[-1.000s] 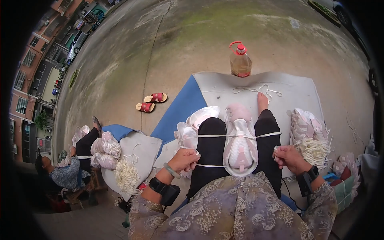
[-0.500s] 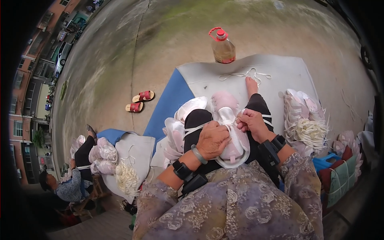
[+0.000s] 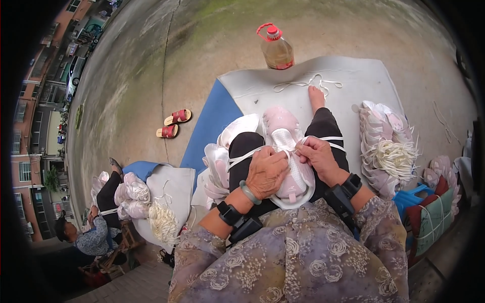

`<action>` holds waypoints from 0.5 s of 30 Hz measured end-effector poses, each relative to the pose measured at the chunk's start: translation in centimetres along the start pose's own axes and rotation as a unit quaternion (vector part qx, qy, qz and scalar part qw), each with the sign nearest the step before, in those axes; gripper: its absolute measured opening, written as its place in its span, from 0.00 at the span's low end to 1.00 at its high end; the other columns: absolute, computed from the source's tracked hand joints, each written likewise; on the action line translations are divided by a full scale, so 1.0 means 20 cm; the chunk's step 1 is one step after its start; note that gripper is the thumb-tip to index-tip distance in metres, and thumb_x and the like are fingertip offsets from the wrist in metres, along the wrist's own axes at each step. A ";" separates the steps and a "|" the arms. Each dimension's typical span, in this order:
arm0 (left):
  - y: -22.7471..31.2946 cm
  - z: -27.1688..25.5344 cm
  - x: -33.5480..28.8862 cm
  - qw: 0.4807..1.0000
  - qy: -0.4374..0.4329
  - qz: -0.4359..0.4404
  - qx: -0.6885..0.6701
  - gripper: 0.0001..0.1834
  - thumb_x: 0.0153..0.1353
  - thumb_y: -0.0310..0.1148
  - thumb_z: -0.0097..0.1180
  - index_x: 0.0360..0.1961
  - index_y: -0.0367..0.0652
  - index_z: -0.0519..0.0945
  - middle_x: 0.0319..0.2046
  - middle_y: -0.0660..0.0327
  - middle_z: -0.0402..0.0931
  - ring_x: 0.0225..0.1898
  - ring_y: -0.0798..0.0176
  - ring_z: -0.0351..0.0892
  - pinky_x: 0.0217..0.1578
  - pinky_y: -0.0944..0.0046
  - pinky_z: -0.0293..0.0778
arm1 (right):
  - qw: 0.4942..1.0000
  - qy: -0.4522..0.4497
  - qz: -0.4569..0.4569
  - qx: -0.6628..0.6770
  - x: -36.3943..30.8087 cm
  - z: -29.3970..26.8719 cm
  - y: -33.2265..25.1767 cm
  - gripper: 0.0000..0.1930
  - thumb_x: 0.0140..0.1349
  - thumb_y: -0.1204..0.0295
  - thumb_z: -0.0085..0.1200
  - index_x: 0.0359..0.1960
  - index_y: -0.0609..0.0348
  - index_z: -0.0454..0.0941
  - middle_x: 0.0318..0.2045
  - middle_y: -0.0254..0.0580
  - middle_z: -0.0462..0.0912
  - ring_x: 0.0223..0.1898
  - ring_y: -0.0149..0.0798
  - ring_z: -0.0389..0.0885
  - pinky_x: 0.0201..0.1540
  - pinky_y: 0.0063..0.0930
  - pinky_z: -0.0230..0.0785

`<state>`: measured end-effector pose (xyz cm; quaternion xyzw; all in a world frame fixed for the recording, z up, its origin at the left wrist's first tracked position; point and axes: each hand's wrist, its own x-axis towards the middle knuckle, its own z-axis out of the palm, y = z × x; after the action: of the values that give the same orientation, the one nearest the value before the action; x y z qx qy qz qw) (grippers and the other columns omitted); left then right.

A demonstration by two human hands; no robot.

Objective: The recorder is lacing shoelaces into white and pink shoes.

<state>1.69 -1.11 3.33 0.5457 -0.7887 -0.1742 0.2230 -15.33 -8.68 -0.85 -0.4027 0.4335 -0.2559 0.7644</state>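
A pale pink and white shoe upper (image 3: 281,119) lies between my knees, its toe pointing away from me. White lace (image 3: 286,148) runs across its tongue, between my hands. My left hand (image 3: 267,171) is closed over the shoe's left side, its fingertips pinching the lace. On the other side my right hand (image 3: 319,157) pinches the lace between thumb and fingers, close to the left fingertips. White cord (image 3: 331,138) is looped around my dark trouser legs near the knees. My fingers partly cover the lacing.
A grey mat (image 3: 353,96) with a blue underside carries loose lace (image 3: 323,82). Pink-white uppers (image 3: 376,126) and a lace bundle (image 3: 396,157) lie right; more uppers (image 3: 217,166) left. Beyond are a bottle (image 3: 277,53) and red slippers (image 3: 174,123). Another person (image 3: 91,237) sits far left.
The view has shifted slightly, so the bottle and slippers sit higher. My hands remain at the lacing, fingertips close together; a strand now stretches from the right hand toward the right knee.
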 end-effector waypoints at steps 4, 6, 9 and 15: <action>0.00 0.01 0.00 1.000 0.010 0.001 -0.006 0.08 0.43 0.29 0.56 0.28 0.42 0.75 0.36 0.65 0.72 0.35 0.55 0.66 0.36 0.57 0.62 | 1.000 0.014 -0.011 0.012 0.01 0.00 0.03 0.06 0.59 0.72 0.54 0.27 0.61 0.75 0.21 0.30 0.75 0.19 0.20 0.67 0.21 0.12 0.58; 0.00 0.01 0.00 1.000 0.023 0.003 -0.009 0.05 0.44 0.30 0.56 0.24 0.43 0.73 0.33 0.65 0.71 0.35 0.56 0.66 0.35 0.57 0.62 | 1.000 0.013 -0.015 0.011 0.02 0.01 0.04 0.06 0.59 0.72 0.54 0.27 0.61 0.75 0.21 0.30 0.75 0.19 0.19 0.67 0.22 0.12 0.59; 0.01 0.00 0.00 1.000 0.011 0.003 -0.014 0.09 0.42 0.27 0.57 0.29 0.41 0.75 0.41 0.64 0.74 0.34 0.52 0.66 0.38 0.56 0.63 | 0.999 0.014 -0.037 -0.029 0.01 0.01 0.04 0.06 0.59 0.72 0.54 0.26 0.61 0.75 0.20 0.30 0.74 0.20 0.20 0.67 0.23 0.13 0.59; 0.01 0.00 -0.02 0.999 0.026 0.007 -0.034 0.09 0.42 0.27 0.58 0.27 0.41 0.74 0.40 0.61 0.74 0.35 0.51 0.66 0.39 0.56 0.63 | 0.925 0.037 -0.242 -0.291 0.02 0.03 0.05 0.09 0.53 0.74 0.55 0.21 0.64 0.71 0.17 0.38 0.70 0.20 0.31 0.68 0.25 0.25 0.61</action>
<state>1.74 -0.64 3.33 0.5367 -0.7802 -0.1851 0.2626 -14.61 -8.13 -1.73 -0.6906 0.4062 -0.3107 0.5114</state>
